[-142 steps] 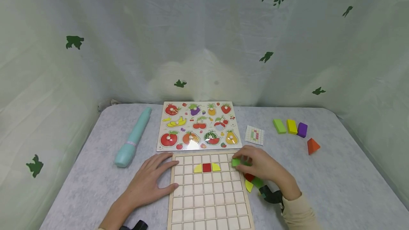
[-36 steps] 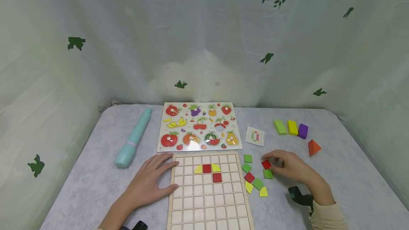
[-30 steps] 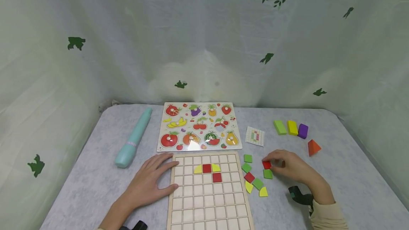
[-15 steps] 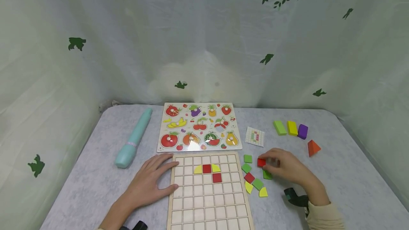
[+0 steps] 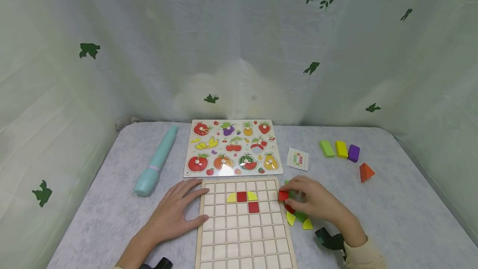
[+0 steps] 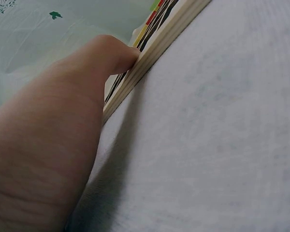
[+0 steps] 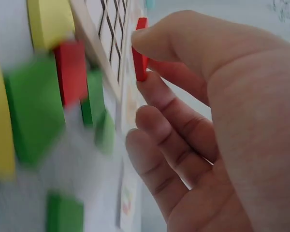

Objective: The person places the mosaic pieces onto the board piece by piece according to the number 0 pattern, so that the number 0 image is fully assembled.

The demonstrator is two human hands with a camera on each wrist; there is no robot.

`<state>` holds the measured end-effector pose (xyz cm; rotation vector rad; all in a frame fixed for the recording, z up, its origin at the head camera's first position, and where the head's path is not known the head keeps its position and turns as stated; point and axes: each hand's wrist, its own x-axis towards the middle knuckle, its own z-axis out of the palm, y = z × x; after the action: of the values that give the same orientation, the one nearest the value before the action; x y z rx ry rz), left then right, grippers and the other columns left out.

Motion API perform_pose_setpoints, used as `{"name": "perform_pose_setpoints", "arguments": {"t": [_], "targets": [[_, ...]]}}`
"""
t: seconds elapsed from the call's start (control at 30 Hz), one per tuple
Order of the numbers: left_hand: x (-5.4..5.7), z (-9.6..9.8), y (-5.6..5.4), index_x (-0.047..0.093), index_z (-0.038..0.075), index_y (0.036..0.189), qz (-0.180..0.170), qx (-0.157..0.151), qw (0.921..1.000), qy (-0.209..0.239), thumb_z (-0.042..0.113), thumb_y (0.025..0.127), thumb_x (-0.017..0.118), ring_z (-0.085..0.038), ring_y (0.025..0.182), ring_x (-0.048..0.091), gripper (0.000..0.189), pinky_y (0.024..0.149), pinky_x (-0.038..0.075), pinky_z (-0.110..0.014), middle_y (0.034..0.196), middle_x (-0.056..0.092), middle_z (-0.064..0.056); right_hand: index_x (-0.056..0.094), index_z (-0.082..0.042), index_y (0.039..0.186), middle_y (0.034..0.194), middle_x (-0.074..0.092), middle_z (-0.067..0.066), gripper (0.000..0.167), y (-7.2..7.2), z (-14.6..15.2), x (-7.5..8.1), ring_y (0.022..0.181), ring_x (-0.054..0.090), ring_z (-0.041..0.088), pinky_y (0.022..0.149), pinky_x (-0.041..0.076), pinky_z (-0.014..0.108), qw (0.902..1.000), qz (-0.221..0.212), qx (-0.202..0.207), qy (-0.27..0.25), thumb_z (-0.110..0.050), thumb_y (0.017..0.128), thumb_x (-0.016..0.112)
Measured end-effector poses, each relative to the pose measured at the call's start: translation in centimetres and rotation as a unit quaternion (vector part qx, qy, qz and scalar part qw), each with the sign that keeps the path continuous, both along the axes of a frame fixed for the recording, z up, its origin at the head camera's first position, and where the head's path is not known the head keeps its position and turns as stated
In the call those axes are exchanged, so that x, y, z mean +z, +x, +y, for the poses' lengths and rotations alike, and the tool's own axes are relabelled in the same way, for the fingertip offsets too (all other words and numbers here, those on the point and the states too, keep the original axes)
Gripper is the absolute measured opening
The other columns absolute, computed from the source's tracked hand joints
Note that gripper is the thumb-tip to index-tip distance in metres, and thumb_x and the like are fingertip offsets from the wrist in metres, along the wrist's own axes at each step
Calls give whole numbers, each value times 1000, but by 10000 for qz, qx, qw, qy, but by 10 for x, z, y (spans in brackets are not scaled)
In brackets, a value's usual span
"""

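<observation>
Pale curtain (image 5: 239, 32) with green leaf shapes behind a grey counter (image 5: 410, 219). On it, a wooden grid board (image 5: 244, 233) holds a red square (image 5: 242, 196) between two yellow pieces (image 5: 231, 197) in its second row from the far side, and another red square (image 5: 253, 207) below the right one. Beyond lies a fruit puzzle (image 5: 276, 172) filled with pieces. The left hand (image 5: 175, 209), fingers spread, touches the board's left edge; the right hand's (image 5: 317, 198) fingers pinch a red tile (image 5: 283, 195) near its right edge. Small card (image 5: 297, 159): printed coloured grid.

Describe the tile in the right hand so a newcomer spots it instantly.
Find the pale wooden grid board on the grey table. By its right edge, the right hand pinches a flat red tile. Other red tiles lie on the board or table; this one alone is held.
</observation>
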<state>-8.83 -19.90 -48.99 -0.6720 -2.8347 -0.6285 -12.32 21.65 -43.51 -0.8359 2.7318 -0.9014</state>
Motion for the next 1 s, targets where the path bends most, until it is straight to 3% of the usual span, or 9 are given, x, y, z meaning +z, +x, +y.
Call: {"name": "perform_pose_setpoints", "arguments": {"t": [0.33, 0.57, 0.8, 1.0], "targets": [[0, 0, 0, 65, 28, 138, 27, -36, 10000, 59, 52, 80, 81, -29, 143, 44, 65, 118, 35, -55, 153, 51, -2, 74, -26, 117, 108, 66, -16, 23, 13, -34, -4, 88, 55, 9, 70, 50, 19, 9980, 46, 635, -15, -25, 94, 76], [-1, 0, -1, 65, 28, 138, 66, -52, 10000, 38, 53, 81, 81, -29, 143, 44, 65, 118, 34, -55, 154, 51, -2, 75, -28, 118, 113, 66, -18, 23, 22, -53, -11, 105, 58, 3, 91, 56, 26, 9943, 223, 1011, 252, -28, 95, 76], [0, 0, -1, 64, 28, 139, 29, -86, 9999, 89, 54, 81, 80, -28, 144, 43, 66, 119, 33, -54, 154, 51, -2, 78, -24, 116, 110, 66, -15, 22, 26, -62, -16, 99, 55, 2, 86, 53, 18, 9896, 650, 1251, 292, -25, 93, 77], [0, 0, 0, 65, 27, 139, -18, -62, 9999, 78, 54, 81, 80, -29, 144, 44, 65, 119, 33, -54, 154, 51, -2, 77, -24, 118, 113, 66, -14, 23, 27, -63, -14, 101, 56, 2, 86, 53, 19, 9887, 652, 1286, 407, -28, 95, 76]]}}
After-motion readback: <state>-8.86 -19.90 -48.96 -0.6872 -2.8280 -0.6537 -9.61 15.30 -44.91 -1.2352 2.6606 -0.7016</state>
